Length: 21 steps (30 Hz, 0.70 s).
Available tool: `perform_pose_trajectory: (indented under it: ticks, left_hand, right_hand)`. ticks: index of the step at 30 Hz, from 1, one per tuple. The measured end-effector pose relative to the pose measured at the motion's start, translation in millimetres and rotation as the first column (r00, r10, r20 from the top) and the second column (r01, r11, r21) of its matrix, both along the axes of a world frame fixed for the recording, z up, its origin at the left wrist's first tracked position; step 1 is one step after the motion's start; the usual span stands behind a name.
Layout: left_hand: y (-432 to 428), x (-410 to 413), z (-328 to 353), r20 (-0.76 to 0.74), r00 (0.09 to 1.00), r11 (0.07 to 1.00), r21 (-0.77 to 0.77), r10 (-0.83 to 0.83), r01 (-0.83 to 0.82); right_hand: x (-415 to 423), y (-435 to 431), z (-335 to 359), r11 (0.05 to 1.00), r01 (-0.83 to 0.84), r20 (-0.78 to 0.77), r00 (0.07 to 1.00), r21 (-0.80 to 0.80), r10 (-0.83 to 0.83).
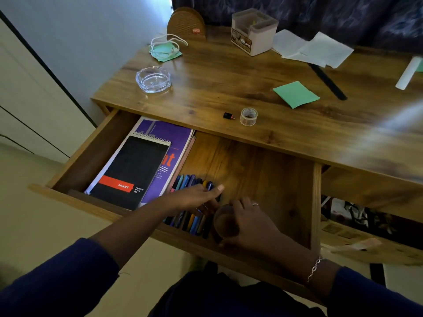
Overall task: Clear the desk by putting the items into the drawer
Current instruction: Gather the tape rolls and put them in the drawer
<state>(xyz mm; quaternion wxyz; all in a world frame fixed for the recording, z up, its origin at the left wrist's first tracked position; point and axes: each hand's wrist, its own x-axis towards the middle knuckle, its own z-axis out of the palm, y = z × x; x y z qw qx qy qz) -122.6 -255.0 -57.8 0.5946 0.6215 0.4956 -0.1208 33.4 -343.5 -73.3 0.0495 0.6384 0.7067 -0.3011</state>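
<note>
Head view | right hand (249, 223) grips blurred brown cup (225, 223) | pens (194, 221) part-hidden

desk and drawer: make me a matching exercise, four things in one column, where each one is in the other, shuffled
Things:
1. ashtray
2. tape roll
3. pens
4. black notepad

Places:
A. in the drawer, under the left hand
B. on the desk's left part
C. in the drawer, on a purple booklet
D. near the desk's front edge, by a small black item

Pairs: 1-B, 2-D, 3-A, 4-C
</note>
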Motion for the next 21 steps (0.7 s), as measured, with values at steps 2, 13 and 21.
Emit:
perform_pose_trajectory:
  ticks: [2,13,21]
  left_hand:
    - [0.6,-0.7,-3.0,-0.003,1.0,1.0,0.007,-0.005,0.005]
    - [6.8,0.6,-5.9,0.071,0.996,0.992,0.123,-0.052,0.043]
    - [42.3,24.8,15.6,0.459,0.886,0.761,0.548,0.072,-0.346]
  right_hand:
    - [-2.1,-0.1,-3.2,1.0,-0.004,0.001,1.0,-0.003,0.004]
    - [3.5,7.0,-2.8,0.998,0.064,-0.059,0.996,0.012,-0.063]
    - [45.8,49.3,38.0,0.918,0.242,-0.146,0.968,0.315,-0.205]
